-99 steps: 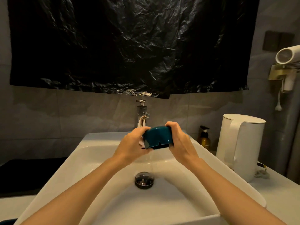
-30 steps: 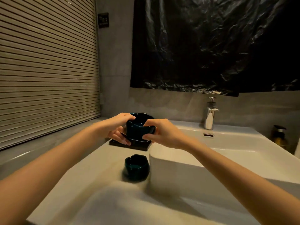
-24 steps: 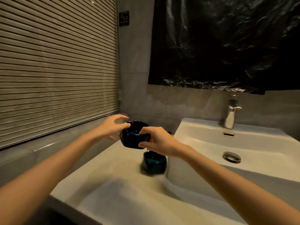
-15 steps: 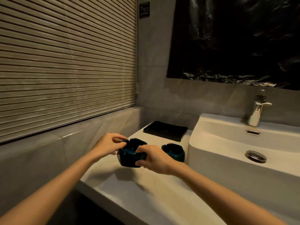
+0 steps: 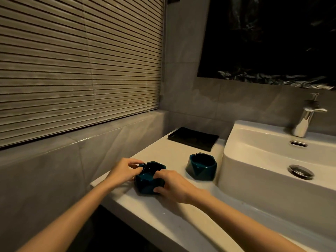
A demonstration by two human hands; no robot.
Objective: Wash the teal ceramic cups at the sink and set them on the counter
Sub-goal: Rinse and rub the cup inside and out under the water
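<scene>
Counter: the white stone counter ran from 6 toward 12 o'clock.
Sink: the white rectangular ceramic sink basin, at 3 o'clock, held a round chrome drain stopper; its right end was cut off.
Tray: a flat black rectangular tray lay at 1 o'clock.
Cups: one teal faceted ceramic cup sat upright on the counter; a second teal ceramic cup stood apart at its 2 o'clock.
Hands: the left hand pinched the first cup's left rim; the right hand curled round its right wall.
Hidden: both cup interiors were too dark to read.
</scene>
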